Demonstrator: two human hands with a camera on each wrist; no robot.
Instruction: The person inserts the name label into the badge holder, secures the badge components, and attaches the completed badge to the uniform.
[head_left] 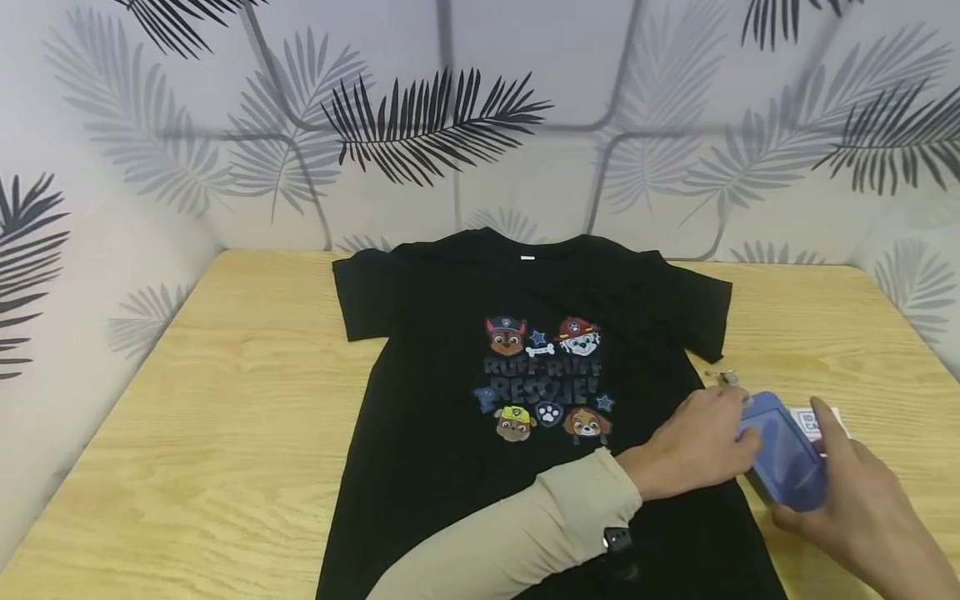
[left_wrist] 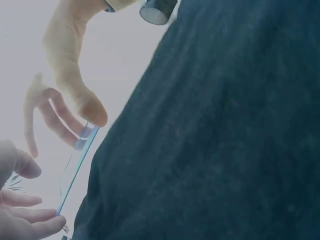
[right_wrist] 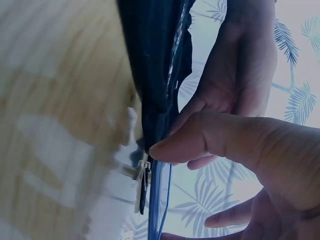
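At my four o'clock, my right hand [head_left: 862, 492] spans the blue card holder [head_left: 789, 462], thumb and fingers clasping its edges; my left hand [head_left: 697, 446] pinches its far end. From it, a metal clip [head_left: 727, 379] sits at eleven, the black T-shirt [head_left: 420, 400] at nine.

The left sleeve [head_left: 517, 533] is creased beige, a small black device [head_left: 617, 540] at its cuff [head_left: 600, 487]; left hand [head_left: 701, 442] and right hand [head_left: 862, 492] are bare.
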